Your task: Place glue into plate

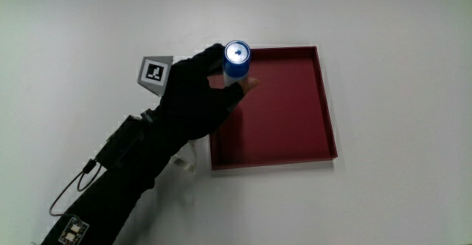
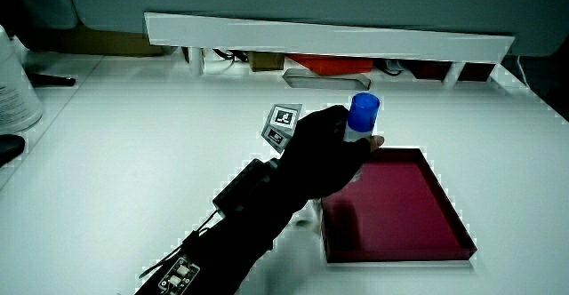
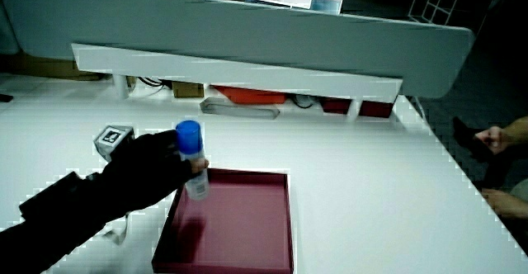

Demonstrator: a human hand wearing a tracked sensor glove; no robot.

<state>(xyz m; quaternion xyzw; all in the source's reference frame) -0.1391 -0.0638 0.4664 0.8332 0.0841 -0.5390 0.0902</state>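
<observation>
Blue-capped and upright, the glue stick [image 1: 237, 59] is sitting in the grip of the gloved hand [image 1: 193, 97], its cap pointing straight up toward the overhead camera and its pale body showing below the cap in a side view [image 3: 194, 172]. The fingers [image 1: 214, 58] are curling around the tube, with bare fingertips pressing against its body, so the hand is clamping the glue stick rather than resting open. The hand is hovering at the corner of the dark red square tray [image 1: 324, 119] that lies farthest from the person, and the glue stick is standing over the tray's rim there, above the white table [image 1: 398, 38]. In both side views the tube's lower end is hanging above the red floor of the tray, just inside that corner; whether it is touching the floor cannot be told. The patterned cube [image 1: 155, 73] is riding on the back of the hand, on the side away from the tray, and the black-sleeved forearm [image 1: 122, 167] is stretching back toward the person across the table. A low white partition [image 2: 329, 35] is standing at the table's edge farthest from the person.
</observation>
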